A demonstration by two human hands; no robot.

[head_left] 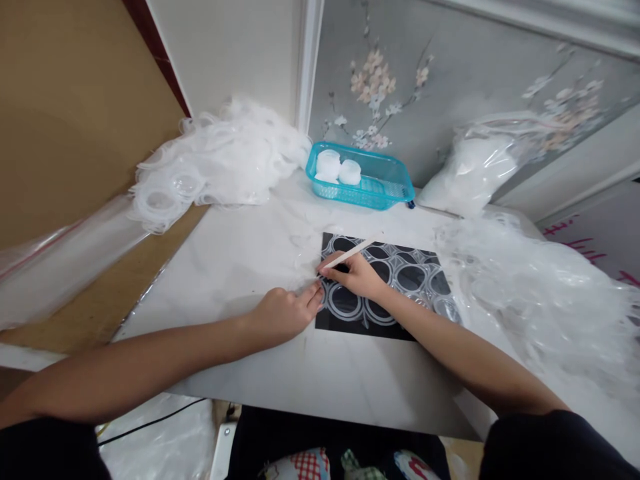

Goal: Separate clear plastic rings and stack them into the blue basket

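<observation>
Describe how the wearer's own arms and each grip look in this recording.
The left sleeve and right sleeve are plain black, without visible markings, and leave both forearms bare. The left grip and right grip are ungloved human hands. No watch, bracelet or cable shows on either wrist; small details such as rings are too fine to tell.

Two hands are here, one left hand [285,312] and one right hand [357,272]. There is one table [220,260], one pale stick [353,251], one black sheet [335,323], one blue basket [370,198] and one filled clear bag [473,170]. White stacks [350,172] number two, perhaps three, the lowest being half hidden. Ring heaps [230,153] number two.
</observation>
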